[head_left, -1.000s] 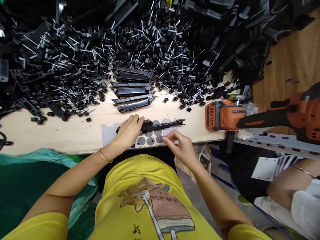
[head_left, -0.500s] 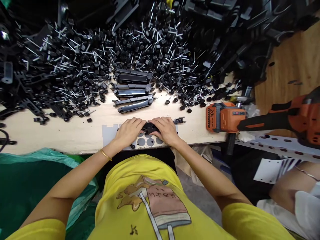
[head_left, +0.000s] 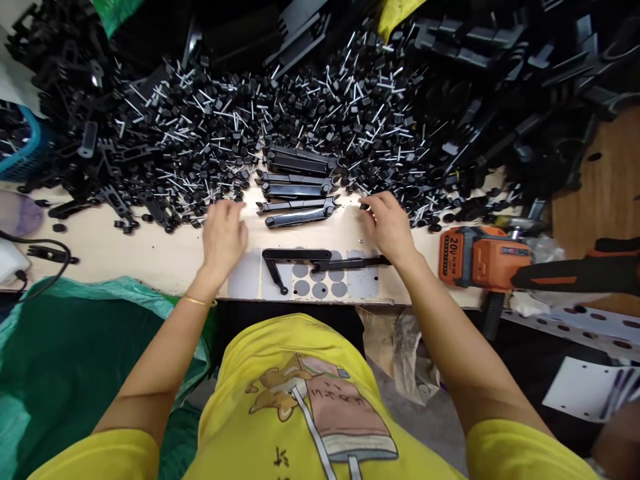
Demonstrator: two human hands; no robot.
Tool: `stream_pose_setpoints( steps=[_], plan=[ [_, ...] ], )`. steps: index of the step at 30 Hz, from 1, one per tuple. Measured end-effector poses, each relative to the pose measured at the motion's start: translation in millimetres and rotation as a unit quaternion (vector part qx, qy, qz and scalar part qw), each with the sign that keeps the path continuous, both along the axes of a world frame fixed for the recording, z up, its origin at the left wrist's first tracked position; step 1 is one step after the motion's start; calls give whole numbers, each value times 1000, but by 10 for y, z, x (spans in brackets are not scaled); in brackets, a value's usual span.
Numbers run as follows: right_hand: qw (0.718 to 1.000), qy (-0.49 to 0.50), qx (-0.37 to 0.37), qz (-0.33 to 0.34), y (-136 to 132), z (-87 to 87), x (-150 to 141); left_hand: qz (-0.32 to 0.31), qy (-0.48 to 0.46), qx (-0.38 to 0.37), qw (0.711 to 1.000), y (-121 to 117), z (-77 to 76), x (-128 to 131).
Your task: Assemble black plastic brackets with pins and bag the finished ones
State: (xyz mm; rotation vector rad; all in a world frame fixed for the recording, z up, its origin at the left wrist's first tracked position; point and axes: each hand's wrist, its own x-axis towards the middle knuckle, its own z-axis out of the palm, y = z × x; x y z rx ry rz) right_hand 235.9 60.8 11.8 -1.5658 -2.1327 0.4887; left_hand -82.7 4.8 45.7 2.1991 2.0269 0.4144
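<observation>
A black jointed arm [head_left: 297, 255] lies unheld on the bench, its links bent at angles over grey patches and discs. My left hand [head_left: 223, 239] is at the left heap's front edge, among black-headed screws [head_left: 200, 180]; its fingers reach forward with the thumb apart, and the fingertips are partly hidden. At the right, my right hand [head_left: 391, 225] pinches a small black knob [head_left: 364, 207] between thumb and fingers; whether it has a metal pin is hidden. Between my hands lie several folded black arms [head_left: 300, 217], stacked in a row.
An orange cordless power tool [head_left: 475, 257] lies at the right bench edge. Black plastic parts [head_left: 465, 127] crowd the back right. A green bag [head_left: 60, 347] hangs open at the front left, near a blue basket [head_left: 30, 150] and a cable [head_left: 63, 267].
Both hands have let go of the jointed arm, which now lies bent on the bench. They have moved forward and apart to the heaps, and the right has taken a black knob. The view has shifted left.
</observation>
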Motion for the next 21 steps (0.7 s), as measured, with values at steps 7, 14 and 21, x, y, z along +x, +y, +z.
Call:
stream_pose_setpoints(
  steps=[7, 14, 21],
  plan=[
    [879, 413, -206, -116, -627, 354, -445, 70, 4, -15, 997, 272, -253, -459],
    [925, 321, -153, -137, -914, 176, -523, 67, -171, -4, 983, -209, 212, -210],
    [983, 182, -18, 5, -901, 267, -455, -18, -277, -164, 947, -438, 346, -25]
  ],
)
